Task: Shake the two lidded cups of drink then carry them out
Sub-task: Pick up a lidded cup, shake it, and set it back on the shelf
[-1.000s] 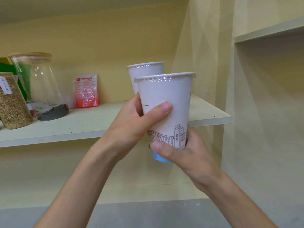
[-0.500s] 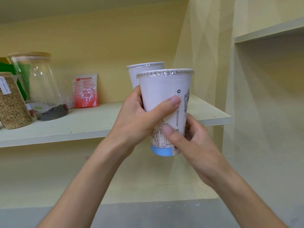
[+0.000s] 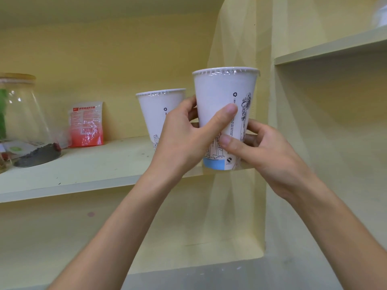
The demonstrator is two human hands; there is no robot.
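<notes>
- Above the shelf edge (image 3: 100,181), both hands wrap the near cup (image 3: 222,97): left hand (image 3: 184,141) closed around its side, right hand (image 3: 263,151) closed low near its base
- Judged best: keep a finger over the film lid and shake it level
- Far cup (image 3: 157,109) stands on the shelf just behind the left hand, unheld
</notes>
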